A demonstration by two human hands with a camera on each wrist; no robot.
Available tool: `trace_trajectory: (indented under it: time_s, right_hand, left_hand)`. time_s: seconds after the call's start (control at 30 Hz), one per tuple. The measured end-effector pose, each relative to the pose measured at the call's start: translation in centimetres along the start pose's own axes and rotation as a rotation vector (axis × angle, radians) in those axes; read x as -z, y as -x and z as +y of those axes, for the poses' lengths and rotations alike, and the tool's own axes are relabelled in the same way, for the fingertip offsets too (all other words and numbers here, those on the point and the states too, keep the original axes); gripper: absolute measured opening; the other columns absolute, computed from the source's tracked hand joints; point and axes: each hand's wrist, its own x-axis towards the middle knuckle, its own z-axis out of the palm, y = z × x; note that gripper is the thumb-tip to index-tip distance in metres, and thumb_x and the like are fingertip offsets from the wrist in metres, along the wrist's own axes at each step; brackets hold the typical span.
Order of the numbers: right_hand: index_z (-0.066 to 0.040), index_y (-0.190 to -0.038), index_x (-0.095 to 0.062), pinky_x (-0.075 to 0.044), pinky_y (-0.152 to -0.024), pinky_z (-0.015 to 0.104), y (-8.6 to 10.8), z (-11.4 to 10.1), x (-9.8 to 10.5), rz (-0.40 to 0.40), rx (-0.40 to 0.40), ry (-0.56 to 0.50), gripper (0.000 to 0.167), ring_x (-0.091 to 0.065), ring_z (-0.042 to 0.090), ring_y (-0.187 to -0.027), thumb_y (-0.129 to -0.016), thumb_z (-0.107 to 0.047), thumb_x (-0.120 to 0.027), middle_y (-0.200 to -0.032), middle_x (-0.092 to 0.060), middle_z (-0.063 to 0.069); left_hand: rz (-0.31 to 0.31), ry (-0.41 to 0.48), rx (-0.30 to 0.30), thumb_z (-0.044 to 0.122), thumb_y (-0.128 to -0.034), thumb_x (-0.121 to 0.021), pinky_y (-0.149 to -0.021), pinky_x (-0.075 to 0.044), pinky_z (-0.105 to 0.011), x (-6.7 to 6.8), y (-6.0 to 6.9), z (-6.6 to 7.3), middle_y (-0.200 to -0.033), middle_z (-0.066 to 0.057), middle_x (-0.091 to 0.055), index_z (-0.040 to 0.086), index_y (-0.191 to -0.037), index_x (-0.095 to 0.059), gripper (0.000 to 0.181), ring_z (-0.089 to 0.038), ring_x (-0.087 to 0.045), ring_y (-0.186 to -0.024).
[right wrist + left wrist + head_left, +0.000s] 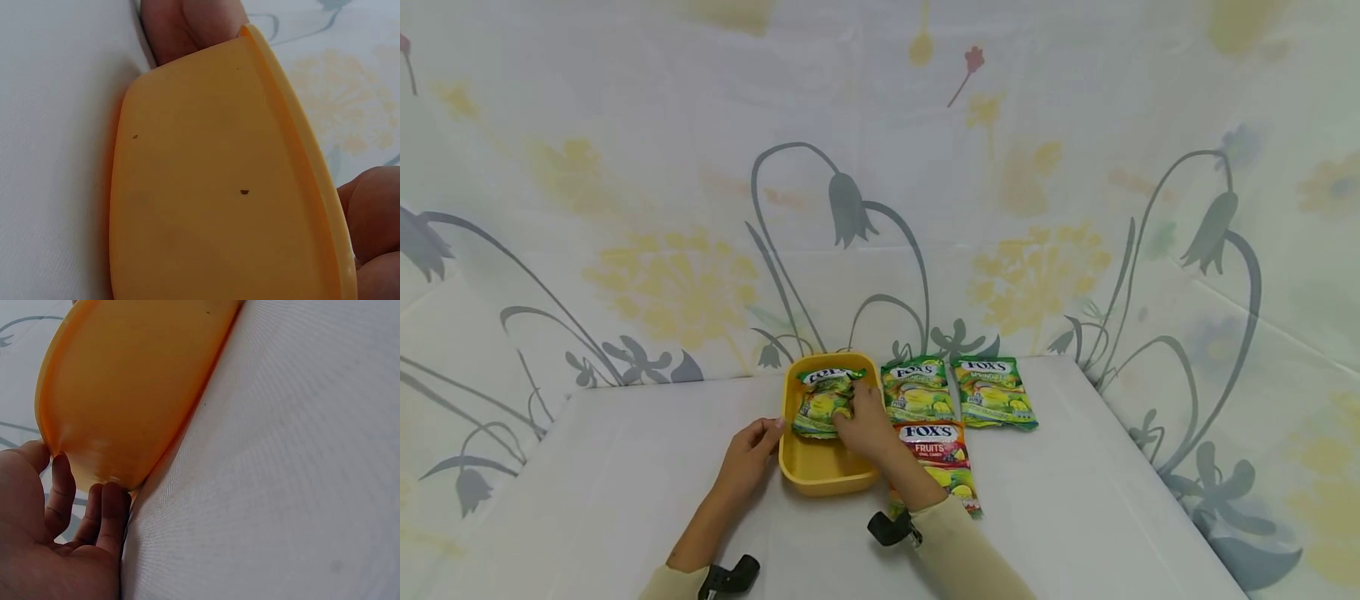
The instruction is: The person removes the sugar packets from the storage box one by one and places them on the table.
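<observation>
A yellow plastic tub (829, 486) stands on the white-covered table. My left hand (751, 454) holds its left side; in the left wrist view, thumb and forefinger (60, 484) pinch the rim while other fingertips touch the outer wall. Inside the tub lies a green Fox's candy bag (818, 410), and my right hand (867, 427) reaches over the right rim and grips the bag's right side. Some of those fingertips are hidden. From the right wrist, the tub's outer wall (206, 162) covers most of the right hand and all of the bag.
Right of the tub lie two green Fox's Spring Tea candy bags (917, 392) side by side. A red-orange Fox's Fruits candy bag (934, 446) is below them, partly under the right forearm. Behind the table hangs a flower-patterned cloth (865, 108).
</observation>
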Motion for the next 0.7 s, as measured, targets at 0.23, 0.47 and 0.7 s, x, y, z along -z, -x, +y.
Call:
trace_trajectory:
  time_s: [0.23,0.47,0.7]
  right_hand:
    - [-0.004,-0.159,-0.038,-0.050,-0.105,0.058,0.09,-0.09,-0.52,0.056,0.022,0.030,0.064,-0.056,0.041,-0.121,-0.103,-0.021,-0.065,-0.144,-0.037,0.033]
    - [-0.004,-0.151,-0.041,-0.056,-0.095,0.054,-0.01,-0.08,-0.78,0.079,0.130,0.099,0.058,-0.065,0.036,-0.110,-0.103,-0.020,-0.068,-0.129,-0.062,0.028]
    - [-0.004,-0.130,-0.045,-0.049,-0.069,0.039,-0.01,-0.12,-0.84,0.131,0.072,0.063,0.049,-0.056,0.024,-0.081,-0.101,-0.032,-0.074,-0.096,-0.063,0.016]
  left_hand:
    - [0.003,0.010,0.018,0.039,-0.1110,-0.057,-0.090,-0.051,-0.025,-0.01,0.42,0.54,-0.120,-0.011,-0.069,0.000,-0.113,-0.068,0.041,-0.015,-0.059,-0.103]
    - [0.006,-0.003,0.024,0.041,-0.1109,-0.057,-0.091,-0.052,-0.027,-0.10,0.36,0.54,-0.118,-0.010,-0.070,0.000,-0.116,-0.069,0.043,-0.015,-0.061,-0.102]
    - [0.002,-0.003,0.032,0.042,-0.1109,-0.056,-0.094,-0.053,-0.028,-0.06,0.36,0.51,-0.122,-0.010,-0.071,0.001,-0.121,-0.070,0.045,-0.014,-0.063,-0.104]
